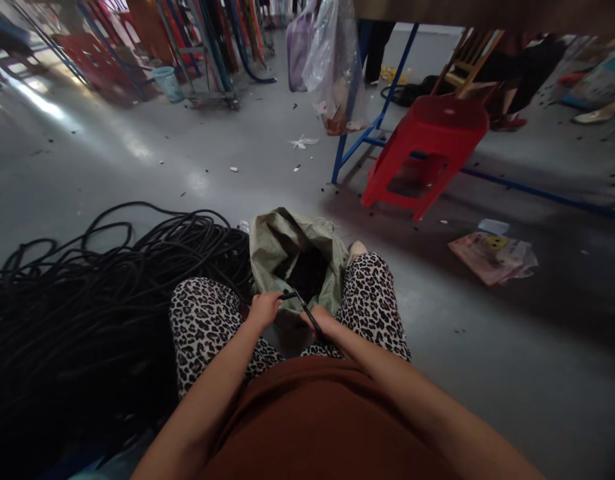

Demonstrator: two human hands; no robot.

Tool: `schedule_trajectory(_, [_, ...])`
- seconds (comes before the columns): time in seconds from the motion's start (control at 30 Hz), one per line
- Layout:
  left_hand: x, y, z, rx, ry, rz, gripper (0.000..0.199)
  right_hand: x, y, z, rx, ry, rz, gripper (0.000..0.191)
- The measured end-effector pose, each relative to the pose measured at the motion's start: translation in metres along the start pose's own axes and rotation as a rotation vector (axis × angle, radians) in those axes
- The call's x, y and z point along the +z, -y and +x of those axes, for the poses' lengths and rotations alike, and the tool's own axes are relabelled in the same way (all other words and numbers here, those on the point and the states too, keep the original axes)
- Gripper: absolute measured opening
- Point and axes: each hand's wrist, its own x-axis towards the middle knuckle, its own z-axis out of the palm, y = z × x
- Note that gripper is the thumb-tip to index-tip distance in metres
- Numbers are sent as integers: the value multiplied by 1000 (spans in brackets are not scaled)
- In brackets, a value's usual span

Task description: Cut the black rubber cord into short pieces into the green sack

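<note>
Black cord (288,295) sits in the left hand (266,311), whose grip is closed round it, with a short end pointing right. The right hand (323,321) has its grip clamped on dark-handled scissors (311,318), blades angled up toward that end; whether they touch it is too small to tell. Both hands are at the near rim of an open, pale green woven sack (263,257) between 2 knees in leopard-print fabric. Dark contents (310,270) lie inside the sack.

Loose coils of black cord (187,248) spread over the floor (237,143) to the left of the sack. Ahead on the right, a red plastic stool (447,123) stands by a blue-framed table (487,15), near a wooden chair (470,63). A clear plastic bag (332,53) hangs near a blue leg.

Farther right, a printed packet (492,257) lies on the floor, showing a yellow figure on red and white; its lettering is too blurred to read.
</note>
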Motion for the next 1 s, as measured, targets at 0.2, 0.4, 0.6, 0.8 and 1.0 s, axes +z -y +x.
schedule_trajectory(0.2, [4,2,2,-12,10,21,37,-2,4,-3,9,-7,-140,17])
schedule_trajectory(0.4, [2,2,1,-7,32,35,36,-2,0,-1,-1,-14,-130,14])
schedule_trajectory(0.6, [0,3,1,-33,22,10,36,-5,3,-1,31,-31,-53,17])
schedule_trajectory(0.8, [1,3,2,-45,-3,-24,38,-2,6,-3,58,-9,-26,33])
schedule_trajectory(1.0, [2,4,2,-47,-24,-77,38,2,4,-1,58,45,46,44])
